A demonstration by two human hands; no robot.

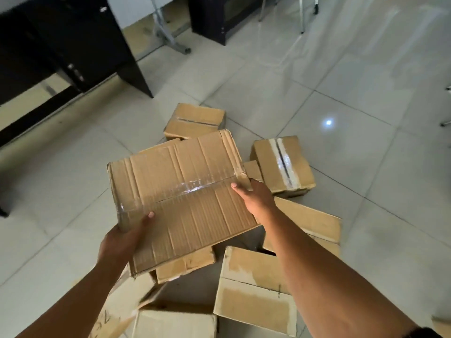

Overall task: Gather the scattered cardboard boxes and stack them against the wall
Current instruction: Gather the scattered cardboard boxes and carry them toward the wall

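Observation:
A large taped cardboard box (180,191) is held up above the floor between both hands. My left hand (122,240) grips its near left corner, thumb on top. My right hand (256,198) clasps its right edge. Beyond it on the tiles sit a small box (195,120) and a box with torn white tape (283,164). Under and near my arms lie several more boxes, among them one at lower centre (253,291), one on the right (314,220) and one at the bottom edge (175,323).
A dark desk (61,45) stands at the back left and a dark cabinet (219,15) at the back centre, with metal legs (168,37) between them. Light grey floor tiles (366,106) spread to the right.

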